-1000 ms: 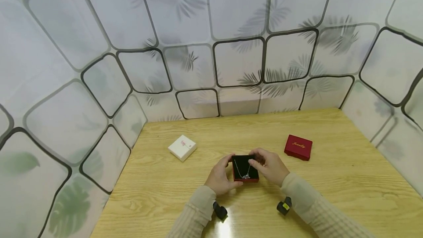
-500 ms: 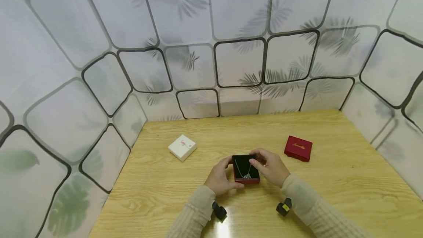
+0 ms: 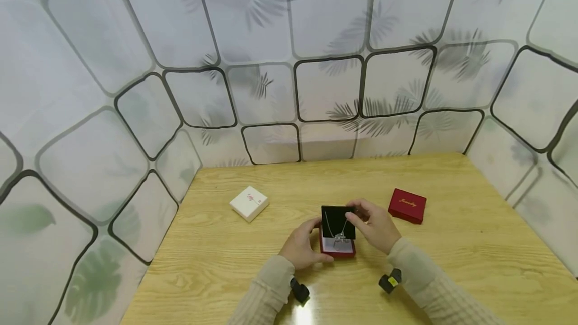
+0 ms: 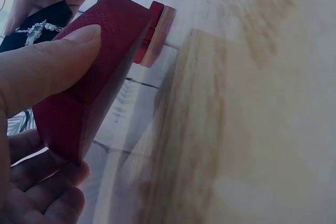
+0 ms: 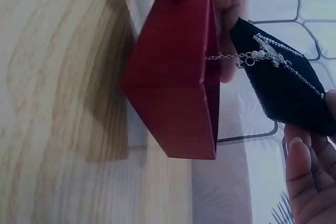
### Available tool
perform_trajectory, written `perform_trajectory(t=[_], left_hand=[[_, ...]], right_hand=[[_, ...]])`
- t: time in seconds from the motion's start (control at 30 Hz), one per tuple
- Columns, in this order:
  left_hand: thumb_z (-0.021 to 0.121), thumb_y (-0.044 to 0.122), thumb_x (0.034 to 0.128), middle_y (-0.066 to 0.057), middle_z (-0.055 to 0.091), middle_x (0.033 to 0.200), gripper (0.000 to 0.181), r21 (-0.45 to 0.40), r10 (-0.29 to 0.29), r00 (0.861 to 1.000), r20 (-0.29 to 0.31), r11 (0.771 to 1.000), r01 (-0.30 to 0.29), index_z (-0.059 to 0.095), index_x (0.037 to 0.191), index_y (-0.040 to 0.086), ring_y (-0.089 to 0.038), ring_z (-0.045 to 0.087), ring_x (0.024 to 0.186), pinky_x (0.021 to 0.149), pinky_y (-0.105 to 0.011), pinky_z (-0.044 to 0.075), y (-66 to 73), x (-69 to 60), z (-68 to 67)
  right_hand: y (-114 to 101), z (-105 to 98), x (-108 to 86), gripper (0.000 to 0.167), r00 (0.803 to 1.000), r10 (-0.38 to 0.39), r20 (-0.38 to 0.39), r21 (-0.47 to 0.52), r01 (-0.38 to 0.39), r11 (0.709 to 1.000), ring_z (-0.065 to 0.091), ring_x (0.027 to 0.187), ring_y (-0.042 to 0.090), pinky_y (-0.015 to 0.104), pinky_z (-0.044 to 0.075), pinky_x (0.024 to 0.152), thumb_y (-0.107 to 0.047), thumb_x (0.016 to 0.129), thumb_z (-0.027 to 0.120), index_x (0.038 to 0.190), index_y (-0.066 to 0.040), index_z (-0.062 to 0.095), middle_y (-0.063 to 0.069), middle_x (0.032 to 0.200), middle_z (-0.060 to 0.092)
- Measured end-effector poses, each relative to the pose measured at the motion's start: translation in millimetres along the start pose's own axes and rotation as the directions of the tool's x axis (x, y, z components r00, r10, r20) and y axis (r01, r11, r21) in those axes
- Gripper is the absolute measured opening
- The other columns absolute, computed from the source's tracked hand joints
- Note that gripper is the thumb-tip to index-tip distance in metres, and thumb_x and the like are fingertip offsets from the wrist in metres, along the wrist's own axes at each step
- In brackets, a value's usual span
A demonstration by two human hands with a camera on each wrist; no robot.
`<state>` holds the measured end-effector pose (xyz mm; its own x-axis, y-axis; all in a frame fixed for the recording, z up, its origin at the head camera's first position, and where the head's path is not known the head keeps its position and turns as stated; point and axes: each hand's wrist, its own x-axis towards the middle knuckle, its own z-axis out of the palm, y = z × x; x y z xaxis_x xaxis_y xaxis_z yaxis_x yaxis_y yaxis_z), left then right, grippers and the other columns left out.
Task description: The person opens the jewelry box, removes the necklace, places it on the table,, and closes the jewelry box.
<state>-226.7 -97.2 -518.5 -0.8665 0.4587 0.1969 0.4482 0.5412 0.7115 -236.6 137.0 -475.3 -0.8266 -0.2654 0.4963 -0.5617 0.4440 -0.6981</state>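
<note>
Fingers of the left hand (image 3: 300,246) are curled round the left side of a small red box (image 3: 338,254), the thumb lying along its near side, while the thumb and fingers of the right hand (image 3: 375,225) pinch a black pad (image 3: 331,219) near its right edge. Pale knitted sleeves (image 3: 273,277) cover both arms, and each wrist carries a small black camera (image 3: 299,291), the right one marked with a yellow patch (image 3: 393,281). Open at the top, the box shows a white lining (image 3: 331,245) in its near part; the pad is outside it, held over the far part of the opening, and the right wrist view shows a gap between pad and box. A silver necklace (image 3: 339,236) lies across the pad, its strands leading to a pendant by the lower edge, with some chain hanging past that edge toward the box. Whether the box's base touches the wooden tabletop (image 3: 203,265) is hard to tell. Farther off on the right, apart from the hands, lies a red case (image 3: 408,205) with gold lettering that reads "Jewelry". Over on the left, well apart from it, sits a white box (image 3: 249,203), its reddish lettering too small to read. Beyond the far edge stands a wall covering (image 3: 325,89) of dark-outlined rounded squares and grey leaves.
</note>
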Motion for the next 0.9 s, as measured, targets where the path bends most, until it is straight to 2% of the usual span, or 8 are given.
perform_trajectory(t=[0.43, 0.7, 0.9], left_hand=[[0.09, 0.031, 0.0661, 0.0, 0.05, 0.139, 0.095, 0.033, 0.008, 1.0, 0.015, 0.999, -0.008, 0.04, 0.145, 0.015, -0.016, 0.044, 0.129, 0.107, -0.035, 0.036, 0.3, -0.6, -0.9], [0.091, 0.03, 0.0643, 0.001, 0.051, 0.138, 0.094, 0.036, -0.023, 0.999, 0.035, 0.999, 0.021, 0.043, 0.144, 0.016, -0.015, 0.044, 0.129, 0.108, -0.034, 0.035, -0.8, 0.2, -0.3], [0.088, 0.036, 0.067, 0.001, 0.051, 0.138, 0.089, 0.061, -0.016, 0.999, 0.036, 0.998, 0.013, 0.045, 0.141, 0.016, -0.016, 0.045, 0.128, 0.107, -0.034, 0.036, 0.8, 0.5, -1.8]], right_hand=[[-2.1, -2.1, 3.2, 0.018, 0.999, -0.013, -0.031, 0.006, 0.013, 1.0, 0.059, 0.067, 0.008, 0.025, 0.051, 0.059, -0.012, 0.091, 0.067, 0.108, -0.011, 0.064, -0.006, 0.084, 0.067], [-3.7, -3.7, 5.6, 0.017, 1.0, 0.005, -0.03, 0.014, -0.004, 1.0, 0.059, 0.068, 0.009, 0.025, 0.051, 0.059, -0.012, 0.091, 0.067, 0.108, -0.011, 0.064, -0.005, 0.084, 0.067], [-6.6, -4.9, 6.6, 0.017, 0.999, 0.002, -0.035, 0.011, -0.002, 1.0, 0.059, 0.068, 0.009, 0.025, 0.051, 0.06, -0.012, 0.091, 0.067, 0.108, -0.011, 0.064, -0.006, 0.084, 0.067]])
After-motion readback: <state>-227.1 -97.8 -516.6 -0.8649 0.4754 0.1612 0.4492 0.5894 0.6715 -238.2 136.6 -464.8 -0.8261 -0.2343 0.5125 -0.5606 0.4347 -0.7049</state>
